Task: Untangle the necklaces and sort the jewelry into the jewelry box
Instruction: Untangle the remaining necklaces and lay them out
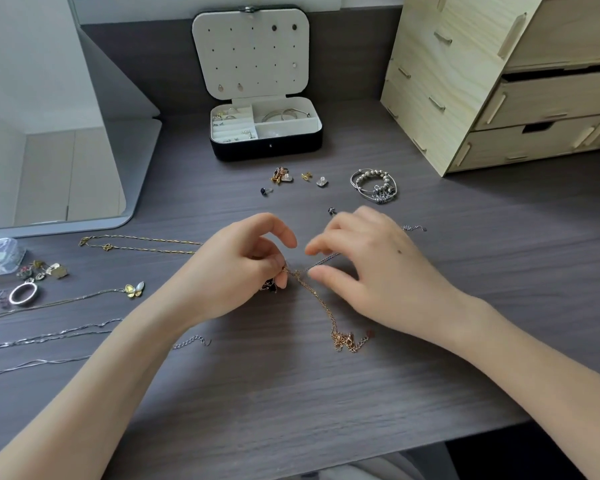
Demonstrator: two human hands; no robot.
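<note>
At the middle of the dark wooden desk, my left hand [243,268] pinches a tangle of thin chains at a knot beside a small dark pendant [270,286]. My right hand [357,261] hovers over the same tangle, thumb and forefinger pinching a silver chain [321,262]. A rose-gold chain [329,317] trails from the knot toward me and ends in a clasp heap. The open jewelry box [267,147], black with a cream lining, stands at the back with rings and bangles in its compartments.
Loose earrings [282,176] and beaded bracelets [374,186] lie in front of the box. Several untangled necklaces, a butterfly pendant [134,289] and a ring pendant [23,293] lie at the left. A wooden drawer unit [499,84] stands at the back right, a mirror [59,133] at the left.
</note>
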